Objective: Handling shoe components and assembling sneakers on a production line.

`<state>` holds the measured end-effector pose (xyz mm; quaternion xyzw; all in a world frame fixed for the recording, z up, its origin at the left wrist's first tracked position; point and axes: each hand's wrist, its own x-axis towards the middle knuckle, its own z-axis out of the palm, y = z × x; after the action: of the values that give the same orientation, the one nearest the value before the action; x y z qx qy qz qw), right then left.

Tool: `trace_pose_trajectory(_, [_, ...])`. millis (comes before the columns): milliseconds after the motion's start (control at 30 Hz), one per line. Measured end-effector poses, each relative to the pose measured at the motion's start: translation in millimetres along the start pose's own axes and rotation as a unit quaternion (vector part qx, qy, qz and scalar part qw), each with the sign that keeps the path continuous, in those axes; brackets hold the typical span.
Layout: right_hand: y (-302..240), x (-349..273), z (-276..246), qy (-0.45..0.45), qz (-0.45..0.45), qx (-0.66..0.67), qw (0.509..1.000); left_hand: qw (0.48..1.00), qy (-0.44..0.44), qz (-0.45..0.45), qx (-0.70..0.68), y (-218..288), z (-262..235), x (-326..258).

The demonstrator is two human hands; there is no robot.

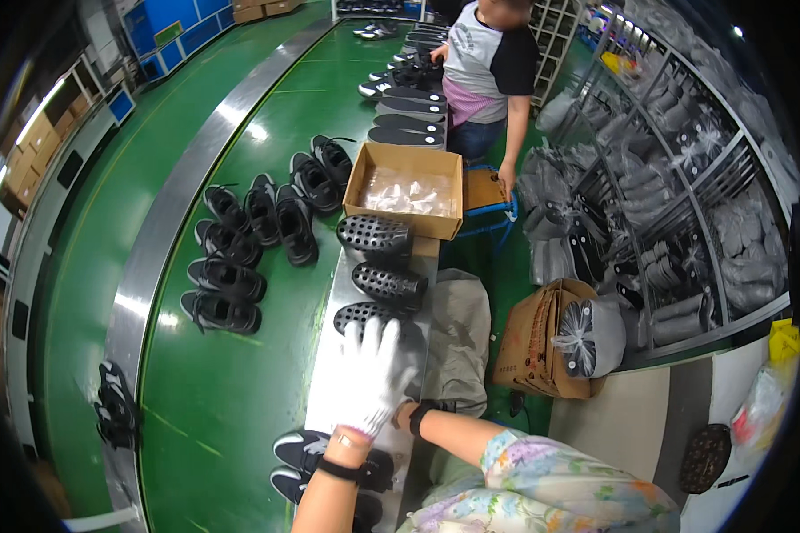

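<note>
My left hand wears a white knitted glove, its fingers spread over the end of a black foot-shaped piece with round holes. Whether it touches that piece is unclear. Close by the glove's cuff, my right hand is mostly hidden behind the left one, so its fingers do not show. Two similar perforated pieces, a middle one and a far one, lie beyond on the narrow bench. Black-and-white sneakers sit under and beside my left forearm.
An open cardboard box with clear plastic bits stands on the bench. Several black sneakers are on the green surface at left. A person stands at the far end. Racks of bagged soles and a carton are at right.
</note>
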<state>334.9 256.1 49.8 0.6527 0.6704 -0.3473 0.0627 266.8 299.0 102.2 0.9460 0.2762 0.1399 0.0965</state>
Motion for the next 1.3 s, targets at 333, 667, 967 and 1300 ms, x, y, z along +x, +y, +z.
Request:
trace_pose_trajectory(333, [41.6, 106.4, 149.3, 0.31, -0.029, 0.335, 0.889, 0.999, 0.032, 0.022, 0.023, -38.4, 87.6, 57.2])
trace_pose_trajectory(667, [49.3, 72.4, 94.4, 0.237, -0.038, -0.078, 0.968, 0.999, 0.049, 0.017, 0.009, -62.9, 81.7, 49.4])
trace_pose_trajectory(967, [69.3, 36.2, 70.9, 0.287, 0.06, -0.045, 0.955, 0.998, 0.057, -0.028, -0.02, -69.6, 84.6, 52.7])
trace_pose_trajectory(1300, [151.0, -49.8, 127.4, 0.418, 0.287, 0.027, 0.861, 0.993, -0.018, 0.11, -0.038, -39.9, 69.0, 32.6])
